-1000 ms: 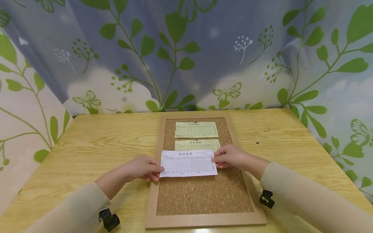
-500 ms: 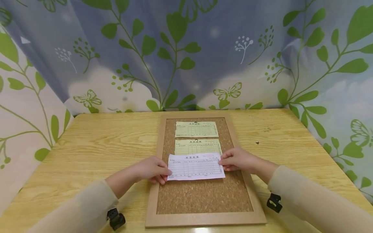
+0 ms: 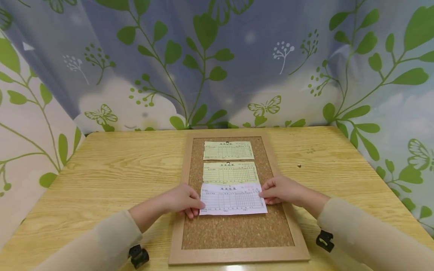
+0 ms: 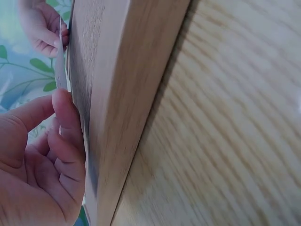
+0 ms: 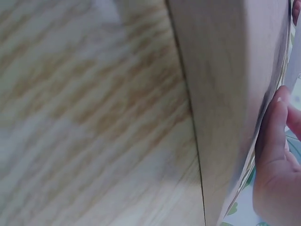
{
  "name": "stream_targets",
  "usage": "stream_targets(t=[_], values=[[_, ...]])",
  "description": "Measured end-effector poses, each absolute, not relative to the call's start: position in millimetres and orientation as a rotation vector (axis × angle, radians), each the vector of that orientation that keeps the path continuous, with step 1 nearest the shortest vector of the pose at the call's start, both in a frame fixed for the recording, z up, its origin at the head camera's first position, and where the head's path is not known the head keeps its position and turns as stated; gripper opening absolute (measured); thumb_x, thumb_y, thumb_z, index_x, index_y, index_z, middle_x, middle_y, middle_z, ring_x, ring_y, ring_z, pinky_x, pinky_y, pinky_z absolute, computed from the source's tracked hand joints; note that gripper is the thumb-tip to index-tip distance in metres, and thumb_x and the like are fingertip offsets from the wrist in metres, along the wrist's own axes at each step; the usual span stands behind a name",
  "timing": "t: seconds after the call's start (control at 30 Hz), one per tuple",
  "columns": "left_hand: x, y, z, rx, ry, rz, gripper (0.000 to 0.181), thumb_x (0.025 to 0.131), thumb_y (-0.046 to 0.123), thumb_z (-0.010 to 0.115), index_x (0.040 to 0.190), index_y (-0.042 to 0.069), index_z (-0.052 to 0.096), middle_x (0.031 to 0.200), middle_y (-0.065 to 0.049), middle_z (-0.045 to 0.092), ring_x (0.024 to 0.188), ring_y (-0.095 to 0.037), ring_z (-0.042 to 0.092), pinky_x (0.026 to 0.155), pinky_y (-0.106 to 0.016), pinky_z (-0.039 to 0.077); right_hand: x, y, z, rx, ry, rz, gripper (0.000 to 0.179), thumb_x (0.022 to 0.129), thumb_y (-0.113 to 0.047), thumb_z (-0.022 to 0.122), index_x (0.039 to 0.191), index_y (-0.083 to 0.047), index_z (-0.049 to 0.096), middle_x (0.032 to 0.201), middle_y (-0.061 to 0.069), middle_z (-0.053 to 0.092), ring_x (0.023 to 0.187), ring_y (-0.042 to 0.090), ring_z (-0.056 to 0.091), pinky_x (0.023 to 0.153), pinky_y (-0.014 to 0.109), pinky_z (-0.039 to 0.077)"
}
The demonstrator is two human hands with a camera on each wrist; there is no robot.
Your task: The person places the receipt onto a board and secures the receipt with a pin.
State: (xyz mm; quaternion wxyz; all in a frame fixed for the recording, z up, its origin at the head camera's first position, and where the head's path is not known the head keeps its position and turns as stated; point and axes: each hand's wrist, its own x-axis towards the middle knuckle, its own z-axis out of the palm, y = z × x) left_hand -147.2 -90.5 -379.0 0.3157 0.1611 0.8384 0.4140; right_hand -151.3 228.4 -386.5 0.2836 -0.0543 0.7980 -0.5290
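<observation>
A white printed receipt slip (image 3: 234,199) is stretched level between both hands over the cork board (image 3: 237,231). My left hand (image 3: 184,201) pinches its left edge between thumb and fingers; the left wrist view shows the same left hand (image 4: 47,160) with the slip edge-on, just off the cork. On the slip's right edge, my right hand (image 3: 279,191) has a matching pinch; part of that right hand (image 5: 277,155) appears beside the frame in the right wrist view. Directly above the white slip, overlapped by its top edge, is a yellow slip (image 3: 228,174) pinned to the cork.
Another yellow slip (image 3: 228,151) is pinned higher up, with a metal pushpin (image 3: 227,142) at its top. A loose pushpin (image 3: 299,166) lies on the wooden table (image 3: 135,162) right of the board. A leaf-patterned curtain (image 3: 217,75) hangs behind the table.
Both hands have carried the white slip rightward and toward the person. More of the lower yellow slip now shows. The board and pins have stayed put.
</observation>
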Motion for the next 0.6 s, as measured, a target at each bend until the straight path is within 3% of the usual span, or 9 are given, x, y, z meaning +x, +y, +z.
stream_targets(t=[0.6], values=[[-139.5,-84.6,-377.4,0.468,2.25,0.995,0.029,0.085,0.012,0.067,0.058,0.002,0.062,0.05,0.001,0.055,0.042,-0.006,0.052,0.04,-0.016,0.034,-143.0,224.8,-387.6,-0.173,2.273,-1.305,0.012,0.084,-0.004,0.066,0.087,0.005,0.059,0.064,0.001,0.061,0.061,0.01,0.06,0.056,0.025,0.052]])
